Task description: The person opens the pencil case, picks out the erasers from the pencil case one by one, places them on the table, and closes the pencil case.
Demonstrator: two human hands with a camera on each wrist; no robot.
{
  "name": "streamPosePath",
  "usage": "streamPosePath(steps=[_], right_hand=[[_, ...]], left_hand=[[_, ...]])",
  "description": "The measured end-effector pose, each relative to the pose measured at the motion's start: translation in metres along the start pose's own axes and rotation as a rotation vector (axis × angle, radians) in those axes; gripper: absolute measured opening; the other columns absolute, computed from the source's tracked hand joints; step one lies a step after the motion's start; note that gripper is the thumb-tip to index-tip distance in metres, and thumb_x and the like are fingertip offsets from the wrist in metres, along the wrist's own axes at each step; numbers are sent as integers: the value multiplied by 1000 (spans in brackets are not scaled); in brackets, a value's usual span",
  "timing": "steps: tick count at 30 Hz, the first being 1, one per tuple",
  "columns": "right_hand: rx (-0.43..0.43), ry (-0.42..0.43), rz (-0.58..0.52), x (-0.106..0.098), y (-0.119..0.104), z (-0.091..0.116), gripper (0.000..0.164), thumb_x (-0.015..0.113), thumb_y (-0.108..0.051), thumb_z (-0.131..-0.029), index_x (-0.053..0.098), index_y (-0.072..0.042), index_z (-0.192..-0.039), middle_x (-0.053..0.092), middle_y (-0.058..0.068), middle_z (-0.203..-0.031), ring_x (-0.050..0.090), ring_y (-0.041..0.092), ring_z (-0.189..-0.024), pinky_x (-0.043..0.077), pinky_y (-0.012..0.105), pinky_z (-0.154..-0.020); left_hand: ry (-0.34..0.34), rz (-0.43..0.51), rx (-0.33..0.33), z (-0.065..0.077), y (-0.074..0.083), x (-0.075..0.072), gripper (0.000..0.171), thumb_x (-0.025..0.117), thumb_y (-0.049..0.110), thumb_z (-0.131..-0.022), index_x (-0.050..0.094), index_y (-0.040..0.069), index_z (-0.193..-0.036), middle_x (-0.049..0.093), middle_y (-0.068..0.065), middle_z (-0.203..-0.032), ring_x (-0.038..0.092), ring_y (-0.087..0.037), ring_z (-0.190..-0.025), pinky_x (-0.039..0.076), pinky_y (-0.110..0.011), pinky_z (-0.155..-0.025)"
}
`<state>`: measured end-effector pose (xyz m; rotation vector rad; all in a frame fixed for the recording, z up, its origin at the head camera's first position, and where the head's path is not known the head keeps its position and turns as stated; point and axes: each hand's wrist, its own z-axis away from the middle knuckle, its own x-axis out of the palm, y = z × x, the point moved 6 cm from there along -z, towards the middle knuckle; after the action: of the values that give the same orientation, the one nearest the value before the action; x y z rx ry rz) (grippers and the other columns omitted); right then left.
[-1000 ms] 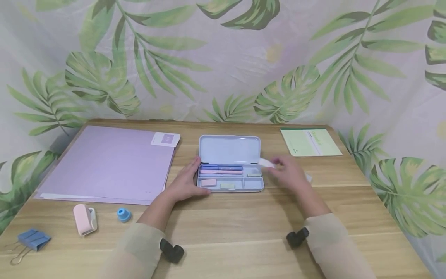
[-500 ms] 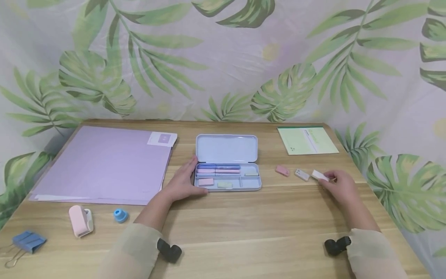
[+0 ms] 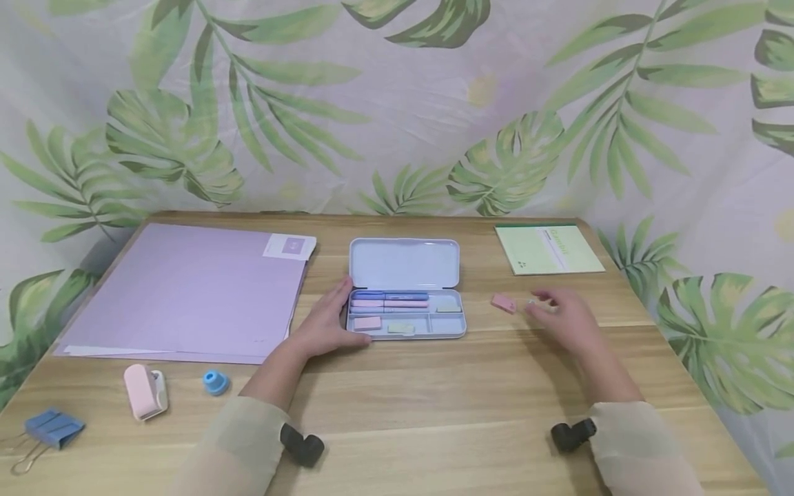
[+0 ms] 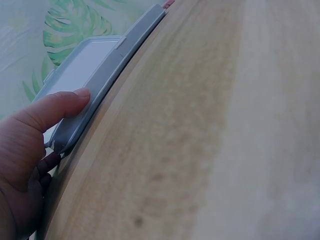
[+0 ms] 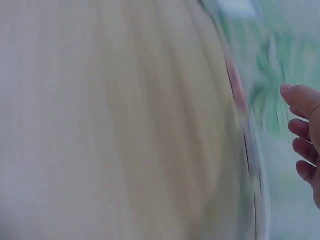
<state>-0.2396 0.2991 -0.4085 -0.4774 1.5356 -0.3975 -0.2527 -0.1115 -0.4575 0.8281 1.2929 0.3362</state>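
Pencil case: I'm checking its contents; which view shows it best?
The head view: the open pencil case shows nearly whole, its pens and compartments visible. The left wrist view shows it from a low angle, contents hidden, the left hand gripping one end. The right wrist view is blurred; I can't identify it there.

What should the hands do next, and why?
Perhaps the right hand should reach left for the small pale-green rectangular block at the front of the open light-blue rectangular pencil case: it looks empty, while the left hand holds the case.
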Motion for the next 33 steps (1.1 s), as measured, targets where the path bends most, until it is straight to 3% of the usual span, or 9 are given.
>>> streamPosePath(steps=[6, 12, 18, 25, 33], right_hand=[[-181, -91, -2, 46, -63, -16, 40, 67, -29, -92, 66, -5, -124, 67, 17, -124, 61, 36, -113, 50, 52, -97], [-299, -180, 119, 77, -98, -25, 35, 68, -32, -90, 70, -13, -120, 68, 12, -123, 58, 33, -118, 43, 52, -104], [-354, -233, 192, 89, -107, -32, 28, 70, -27, -90, 73, -11, -112, 72, 7, -113, 62, 28, -113, 46, 45, -103], [-299, -281, 163, 90, -108, -37, 26, 70, -25, -90, 73, -11, -111, 71, 8, -112, 62, 27, -113, 46, 46, -103], [-303, -355, 135, 88, -111, -38, 24, 62, -24, -96, 73, -9, -111, 72, 8, -114, 63, 26, -113, 48, 45, -102]], left_hand=[[3, -3, 4, -1, -1, 2, 122, 84, 44, -70, 10, 3, -157, 11, -17, -165, 13, -39, -151, 15, -55, -122], [7, 8, 4, 0, 1, 1, 122, 84, 44, -69, 11, 3, -157, 12, -17, -165, 14, -40, -151, 15, -56, -122], [0, 6, -6, 0, 2, 0, 121, 84, 44, -69, 11, 4, -157, 11, -16, -165, 13, -39, -151, 15, -55, -122], [2, 6, -4, 1, 2, -2, 122, 84, 44, -69, 11, 3, -157, 11, -17, -165, 13, -41, -151, 15, -57, -122], [-11, 5, -14, 3, 2, -3, 121, 83, 44, -70, 10, 3, -157, 11, -17, -165, 13, -40, -151, 15, -56, -122]])
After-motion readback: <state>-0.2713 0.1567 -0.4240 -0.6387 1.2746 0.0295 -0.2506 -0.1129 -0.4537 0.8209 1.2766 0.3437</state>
